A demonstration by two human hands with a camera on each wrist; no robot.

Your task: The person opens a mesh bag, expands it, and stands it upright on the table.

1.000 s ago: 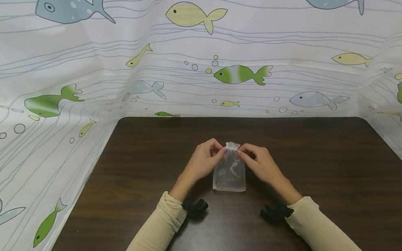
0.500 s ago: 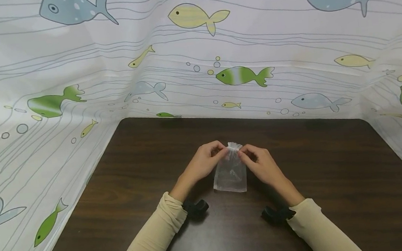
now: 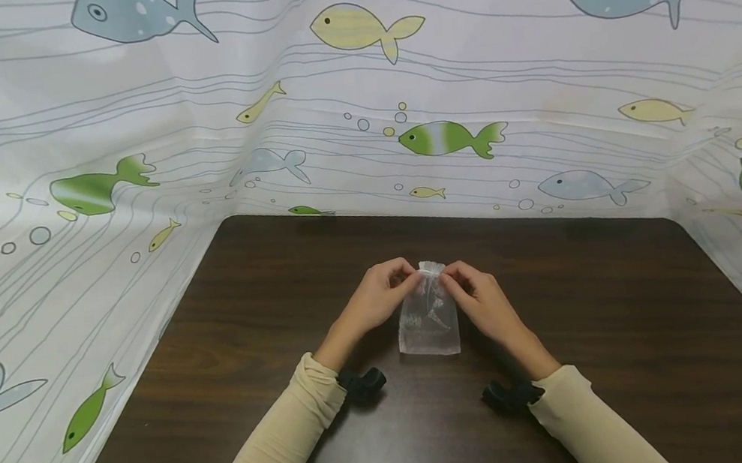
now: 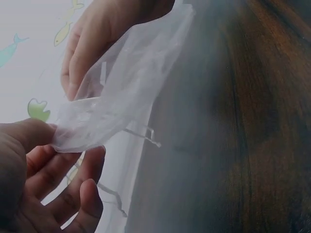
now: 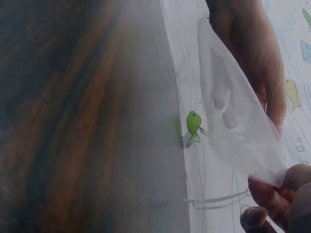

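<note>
A small sheer white drawstring pouch hangs between my two hands over the dark table, its gathered top uppermost. My left hand pinches the left side of the pouch's neck between thumb and fingers. On the opposite side, my right hand pinches the neck in the same way. In the left wrist view, thin white drawstring ends dangle beside the pouch. A looped cord trails near the right hand's fingertips in the right wrist view. Nothing distinct shows inside the see-through fabric.
The dark wood-grain table spreads out on all sides of the hands. A white curtain printed with fish encloses its back and sides. Black wrist devices sit under both cream sleeves.
The pouch's lower end has swung slightly to the right. Both hands keep their pinch on its neck and have barely moved.
</note>
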